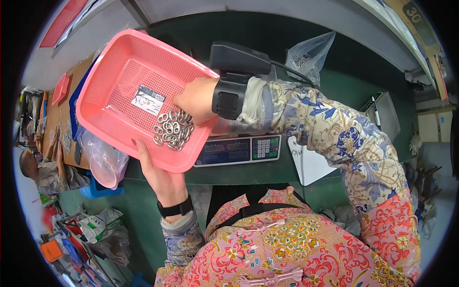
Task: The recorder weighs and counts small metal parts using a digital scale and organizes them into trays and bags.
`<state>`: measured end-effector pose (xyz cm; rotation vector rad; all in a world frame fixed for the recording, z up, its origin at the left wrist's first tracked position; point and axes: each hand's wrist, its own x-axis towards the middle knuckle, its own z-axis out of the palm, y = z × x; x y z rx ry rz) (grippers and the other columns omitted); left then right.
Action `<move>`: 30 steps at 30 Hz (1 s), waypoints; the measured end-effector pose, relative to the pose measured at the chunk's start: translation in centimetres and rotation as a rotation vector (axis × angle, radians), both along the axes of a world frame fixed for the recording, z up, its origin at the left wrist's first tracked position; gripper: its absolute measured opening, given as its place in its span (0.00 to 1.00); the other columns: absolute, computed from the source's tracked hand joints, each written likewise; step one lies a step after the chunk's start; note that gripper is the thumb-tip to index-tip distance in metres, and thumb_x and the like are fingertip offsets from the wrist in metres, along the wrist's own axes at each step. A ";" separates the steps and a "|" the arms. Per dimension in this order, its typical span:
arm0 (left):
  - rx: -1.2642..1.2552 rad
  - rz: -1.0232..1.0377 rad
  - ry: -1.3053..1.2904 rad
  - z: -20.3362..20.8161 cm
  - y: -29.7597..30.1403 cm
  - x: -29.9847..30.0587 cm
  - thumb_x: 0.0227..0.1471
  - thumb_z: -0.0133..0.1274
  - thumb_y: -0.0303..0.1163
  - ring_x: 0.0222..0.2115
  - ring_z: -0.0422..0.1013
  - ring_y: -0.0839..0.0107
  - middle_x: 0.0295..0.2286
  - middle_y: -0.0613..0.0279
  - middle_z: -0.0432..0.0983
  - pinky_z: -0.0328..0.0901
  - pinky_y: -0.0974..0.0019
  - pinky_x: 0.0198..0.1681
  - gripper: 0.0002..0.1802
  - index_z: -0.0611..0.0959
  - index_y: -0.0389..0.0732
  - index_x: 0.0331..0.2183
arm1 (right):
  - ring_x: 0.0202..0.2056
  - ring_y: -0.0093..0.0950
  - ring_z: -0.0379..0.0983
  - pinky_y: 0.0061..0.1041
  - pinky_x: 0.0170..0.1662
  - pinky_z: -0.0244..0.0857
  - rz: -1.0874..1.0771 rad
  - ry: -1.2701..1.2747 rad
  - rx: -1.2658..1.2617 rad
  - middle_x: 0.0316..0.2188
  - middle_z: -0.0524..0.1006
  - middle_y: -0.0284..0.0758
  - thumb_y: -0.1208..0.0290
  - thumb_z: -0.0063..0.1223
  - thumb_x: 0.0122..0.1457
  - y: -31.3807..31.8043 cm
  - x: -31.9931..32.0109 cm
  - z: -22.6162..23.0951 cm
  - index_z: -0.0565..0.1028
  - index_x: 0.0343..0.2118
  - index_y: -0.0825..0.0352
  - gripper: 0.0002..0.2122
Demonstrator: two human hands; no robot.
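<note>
A pink plastic basket [114, 50] with a perforated bottom is tilted in front of me. My left hand [162, 177] grips its near rim, thumb over the inside wall. Silvery oval metal rings [173, 129] lie heaped in its near right corner. Beside them is a printed card [148, 99] with a drawing on it. Over the basket's right side reaches my right hand [197, 101], its fingers curled down at the edge of the heap. Whatever those fingers hold is hidden from view.
Behind the basket sits a digital scale [237, 152] with a keypad; a white board [311, 165] lies to its right. A clear bag of metal pieces [303, 62] rests farther back. At left are a bagged pink container [105, 165] and another person [57, 170] at a brown table.
</note>
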<state>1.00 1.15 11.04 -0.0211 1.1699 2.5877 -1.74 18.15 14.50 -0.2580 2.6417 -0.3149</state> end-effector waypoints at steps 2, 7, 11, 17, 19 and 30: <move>0.033 0.022 0.006 -0.3 -1.0 0.5 0.56 0.44 0.40 0.49 0.62 0.63 0.50 0.55 0.61 0.59 0.58 0.53 0.28 0.58 0.38 0.54 | 0.37 0.37 0.74 0.34 0.39 0.68 0.046 0.089 -0.063 0.32 0.76 0.41 0.71 0.57 0.41 -0.8 0.3 -0.9 0.72 0.41 0.62 0.19; 0.073 -0.025 -0.040 -0.1 -3.3 -0.7 0.57 0.42 0.40 0.50 0.61 0.64 0.51 0.56 0.60 0.58 0.58 0.53 0.27 0.58 0.39 0.54 | 0.34 0.34 0.75 0.30 0.38 0.67 -0.022 0.263 -0.314 0.27 0.77 0.37 0.78 0.51 0.45 -1.6 0.5 -0.5 0.76 0.34 0.64 0.11; 0.136 -0.162 -0.084 0.8 -5.3 -2.9 0.57 0.42 0.40 0.50 0.61 0.64 0.51 0.57 0.60 0.58 0.58 0.53 0.27 0.58 0.39 0.54 | 0.32 0.34 0.75 0.29 0.36 0.67 -0.079 0.396 -0.370 0.27 0.77 0.39 0.76 0.52 0.46 -2.7 -0.6 0.1 0.76 0.35 0.65 0.10; 0.111 -0.254 -0.110 0.7 -6.8 -5.0 0.57 0.42 0.40 0.50 0.61 0.64 0.51 0.57 0.60 0.58 0.58 0.54 0.26 0.59 0.39 0.53 | 0.31 0.33 0.75 0.28 0.36 0.67 -0.182 0.301 -0.344 0.27 0.77 0.40 0.75 0.54 0.46 -3.5 -0.6 0.9 0.76 0.36 0.64 0.12; 0.146 -0.300 -0.130 0.9 -6.6 -5.3 0.57 0.42 0.40 0.50 0.61 0.64 0.51 0.56 0.61 0.58 0.58 0.54 0.26 0.60 0.38 0.53 | 0.31 0.32 0.75 0.28 0.36 0.67 -0.180 0.366 -0.248 0.26 0.77 0.39 0.75 0.53 0.47 -3.7 -0.2 0.4 0.76 0.36 0.64 0.11; 0.173 -0.388 -0.228 0.1 -10.4 -6.2 0.57 0.42 0.42 0.49 0.62 0.62 0.50 0.57 0.62 0.58 0.56 0.52 0.26 0.62 0.40 0.53 | 0.32 0.27 0.72 0.23 0.37 0.65 -0.855 1.025 -0.566 0.31 0.75 0.38 0.75 0.52 0.52 -2.4 15.5 2.2 0.73 0.38 0.69 0.10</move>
